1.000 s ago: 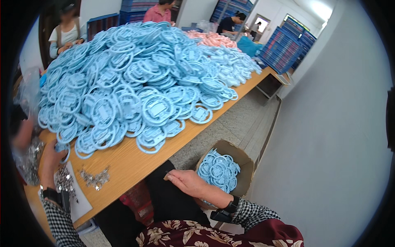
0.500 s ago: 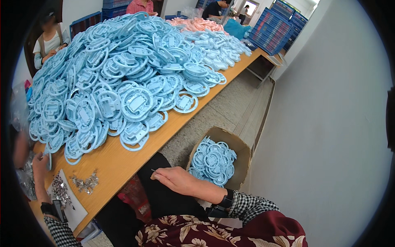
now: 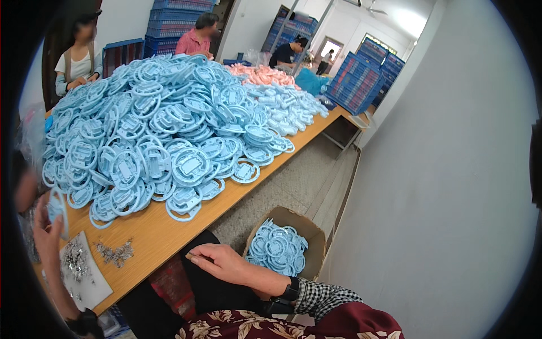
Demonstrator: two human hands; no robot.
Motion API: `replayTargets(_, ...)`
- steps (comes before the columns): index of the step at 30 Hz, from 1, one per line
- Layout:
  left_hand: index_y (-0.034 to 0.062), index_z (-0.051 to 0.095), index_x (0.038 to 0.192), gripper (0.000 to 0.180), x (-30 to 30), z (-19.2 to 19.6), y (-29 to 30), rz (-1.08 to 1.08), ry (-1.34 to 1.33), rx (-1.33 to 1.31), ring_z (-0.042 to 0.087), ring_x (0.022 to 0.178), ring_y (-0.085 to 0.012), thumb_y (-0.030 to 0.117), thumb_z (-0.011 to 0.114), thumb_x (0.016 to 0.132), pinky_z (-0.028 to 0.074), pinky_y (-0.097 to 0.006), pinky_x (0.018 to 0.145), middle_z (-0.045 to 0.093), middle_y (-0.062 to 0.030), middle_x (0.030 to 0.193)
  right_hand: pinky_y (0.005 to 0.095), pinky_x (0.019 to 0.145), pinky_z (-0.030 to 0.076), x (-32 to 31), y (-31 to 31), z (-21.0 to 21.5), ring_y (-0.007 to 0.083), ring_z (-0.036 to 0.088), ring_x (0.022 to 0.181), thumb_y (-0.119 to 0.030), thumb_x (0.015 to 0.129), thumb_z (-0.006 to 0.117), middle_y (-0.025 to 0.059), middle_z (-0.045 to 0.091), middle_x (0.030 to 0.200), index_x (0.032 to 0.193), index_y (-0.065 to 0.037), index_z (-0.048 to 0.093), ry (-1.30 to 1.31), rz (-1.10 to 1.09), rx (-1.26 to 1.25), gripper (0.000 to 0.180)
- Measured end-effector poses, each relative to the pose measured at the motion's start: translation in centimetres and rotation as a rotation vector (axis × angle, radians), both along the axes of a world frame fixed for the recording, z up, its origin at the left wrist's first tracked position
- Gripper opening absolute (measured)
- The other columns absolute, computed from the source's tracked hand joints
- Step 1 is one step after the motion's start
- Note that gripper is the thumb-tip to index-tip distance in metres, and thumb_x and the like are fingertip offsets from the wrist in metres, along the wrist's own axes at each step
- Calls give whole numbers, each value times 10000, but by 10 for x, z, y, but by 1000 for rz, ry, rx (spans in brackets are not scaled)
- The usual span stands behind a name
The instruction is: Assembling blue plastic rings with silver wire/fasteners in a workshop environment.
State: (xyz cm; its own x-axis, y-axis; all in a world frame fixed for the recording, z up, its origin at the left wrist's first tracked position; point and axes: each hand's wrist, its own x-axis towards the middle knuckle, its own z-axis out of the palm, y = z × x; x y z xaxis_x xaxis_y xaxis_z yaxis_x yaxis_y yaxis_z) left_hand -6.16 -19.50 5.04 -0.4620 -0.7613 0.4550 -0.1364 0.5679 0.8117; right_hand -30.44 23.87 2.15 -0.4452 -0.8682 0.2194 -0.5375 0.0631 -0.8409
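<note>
blue ring part [image 3: 56,206]: clenched in your left hand [image 3: 45,229], raised off the surface [image 3: 164,234] edge, left of the pile [image 3: 164,118].
right hand [image 3: 220,263]: grip released, resting on your lap.
risk: pile looks ready to slide off if you bump it.

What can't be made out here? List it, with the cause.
- Left hand: at the head view's dark left rim; its grip on the blue ring is blurred.
- Small metal bits on the table: too small to identify.
- Cardboard box: its rings hide the bottom.
- Right hand: palm down, underside hidden.
</note>
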Motion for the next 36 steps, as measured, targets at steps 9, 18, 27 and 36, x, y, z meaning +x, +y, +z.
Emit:
replayTargets(9,-37,492,1379,912,-24,28,242,-400,-171,-351,573,1019,-392,103,861,557,463,-469,908,621,-196,1128,167,487,332,39,-39,19,3,449,569,-350,1050,543,-56,610,811,1287,-88,576,-804,206,30,355)
replayTargets(18,-57,518,1332,780,-2,10,248,-383,-8,-324,578,1043,-340,130,845,648,460,-447,940,607,-169,1127,162,458,281,60,-52,13,-21,403,536,-358,1056,530,-113,527,713,1182,-114,627,-813,140,161,292)
replayTargets(27,-18,559,1283,332,4,-43,227,-406,335,1010,623,969,-114,184,571,1020,536,-269,821,627,-78,1149,160,510,310,67,-82,23,-22,427,615,-371,1068,504,-100,556,804,1227,-91,621,-872,317,227,343)
replayTargets(36,-1,588,1229,270,-5,-50,207,-356,416,1109,652,1040,-146,182,538,1037,532,-312,921,672,-71,1143,186,575,408,37,-112,0,17,491,631,-267,1044,559,-55,592,820,1116,-70,639,-689,381,240,225)
